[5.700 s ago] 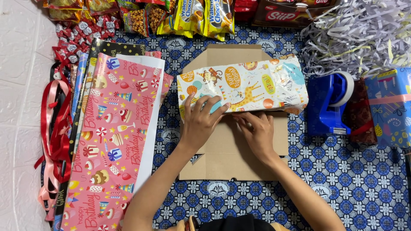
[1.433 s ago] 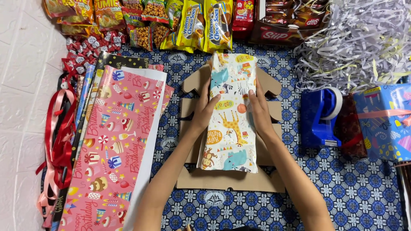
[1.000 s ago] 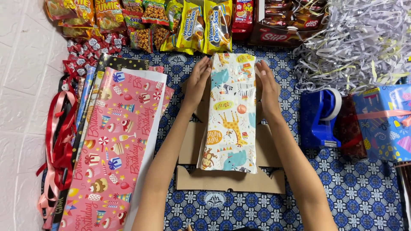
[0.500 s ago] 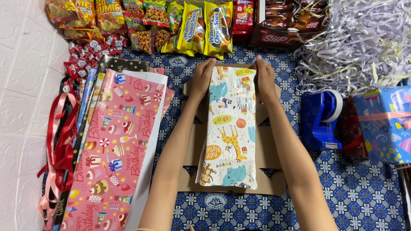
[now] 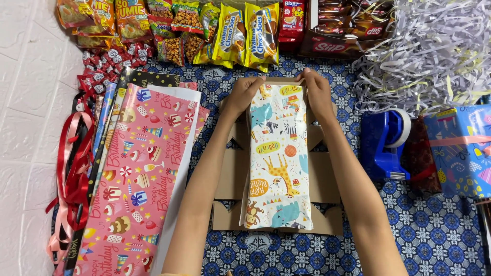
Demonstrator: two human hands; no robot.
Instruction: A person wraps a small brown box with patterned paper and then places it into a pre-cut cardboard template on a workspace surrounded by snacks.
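Now | 2 hands: left hand (image 5: 240, 97), right hand (image 5: 316, 92) | 1 wrapped parcel (image 5: 279, 158), far end gripped

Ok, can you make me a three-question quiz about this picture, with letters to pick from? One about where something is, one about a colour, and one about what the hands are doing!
1. Where is the tape dispenser?
A. right of the wrapped box
B. left of the pink paper
C. on the snack packets

2. What colour is the tape dispenser?
A. green
B. blue
C. yellow

3. What are the hands doing?
A. resting on the mat
B. holding the ribbons
C. pinching the far end of the wrapped box

Answers:
1. A, it stands on the mat to the right of the box.
2. B, its body is bright blue.
3. C, the left hand and the right hand both grip the paper at the box's top edge.
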